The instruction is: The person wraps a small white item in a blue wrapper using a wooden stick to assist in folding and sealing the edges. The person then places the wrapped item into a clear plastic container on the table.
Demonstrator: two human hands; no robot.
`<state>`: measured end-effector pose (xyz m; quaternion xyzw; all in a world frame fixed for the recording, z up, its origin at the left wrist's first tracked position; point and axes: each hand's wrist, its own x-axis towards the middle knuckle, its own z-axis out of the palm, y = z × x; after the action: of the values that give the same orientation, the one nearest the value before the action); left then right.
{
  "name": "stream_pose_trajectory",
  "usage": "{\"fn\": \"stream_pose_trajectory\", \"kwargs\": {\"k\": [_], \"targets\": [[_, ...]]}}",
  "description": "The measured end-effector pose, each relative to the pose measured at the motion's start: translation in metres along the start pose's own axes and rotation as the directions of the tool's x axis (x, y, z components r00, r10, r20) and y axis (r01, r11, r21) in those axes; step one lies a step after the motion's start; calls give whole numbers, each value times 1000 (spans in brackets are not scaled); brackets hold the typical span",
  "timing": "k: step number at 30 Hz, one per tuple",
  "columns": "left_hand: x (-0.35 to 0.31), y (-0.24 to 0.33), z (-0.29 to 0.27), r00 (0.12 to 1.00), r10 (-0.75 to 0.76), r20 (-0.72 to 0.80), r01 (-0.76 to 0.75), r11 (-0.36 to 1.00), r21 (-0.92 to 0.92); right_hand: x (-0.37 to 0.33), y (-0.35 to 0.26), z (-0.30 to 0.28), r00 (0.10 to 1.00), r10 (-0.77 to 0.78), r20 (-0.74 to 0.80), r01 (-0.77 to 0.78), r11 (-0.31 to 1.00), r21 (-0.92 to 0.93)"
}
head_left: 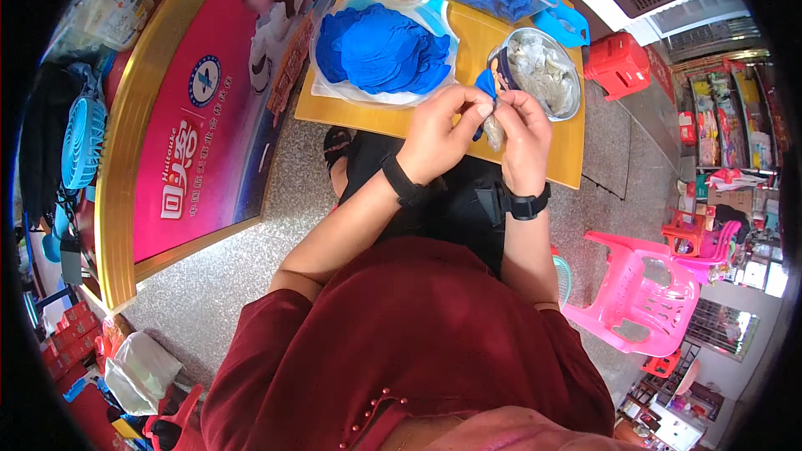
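Note:
My left hand (pixel 439 135) and my right hand (pixel 526 129) meet over the near edge of a yellow table (pixel 368 121), fingertips pinched together. Between them is a small blue cloth-like piece (pixel 485 82), its upper part showing above the fingers. A pale, translucent clump (pixel 494 134) hangs just below the fingertips. What lies inside the pinch is hidden. Left of the hands, a heap of flat blue pieces (pixel 384 48) rests on a white plastic sheet. Close to my right hand stands a round metal basin (pixel 576 88) with whitish, translucent clumps in it.
A clear plastic bin (pixel 539 2) with crumpled blue pieces sits at the table's far side, near a blue plastic object (pixel 564 25). Beyond the right edge stands a red stool (pixel 616 65). A pink chair (pixel 639 301) is at lower right; a gold-framed pink panel (pixel 180 192) borders the left.

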<state>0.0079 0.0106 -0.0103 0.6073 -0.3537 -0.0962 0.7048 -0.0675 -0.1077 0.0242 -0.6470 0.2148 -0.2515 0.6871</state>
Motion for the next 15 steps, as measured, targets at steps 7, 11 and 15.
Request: {"fn": "stream_pose_trajectory", "kwargs": {"k": [7, 11, 15], "targets": [[13, 4, -10, 952, -262, 158, 305, 761, -573, -6, -23, 0, 959, 206, 195, -244, 949, 199], [12, 2, -9, 899, -399, 181, 412, 625, -663, -5, -17, 5, 984, 133, 119, -148, 981, 128], [15, 2, -10, 878, -452, 159, 394, 492, -776, -15, -18, 20, 981, -128, 147, 131, 991, -11]]}}
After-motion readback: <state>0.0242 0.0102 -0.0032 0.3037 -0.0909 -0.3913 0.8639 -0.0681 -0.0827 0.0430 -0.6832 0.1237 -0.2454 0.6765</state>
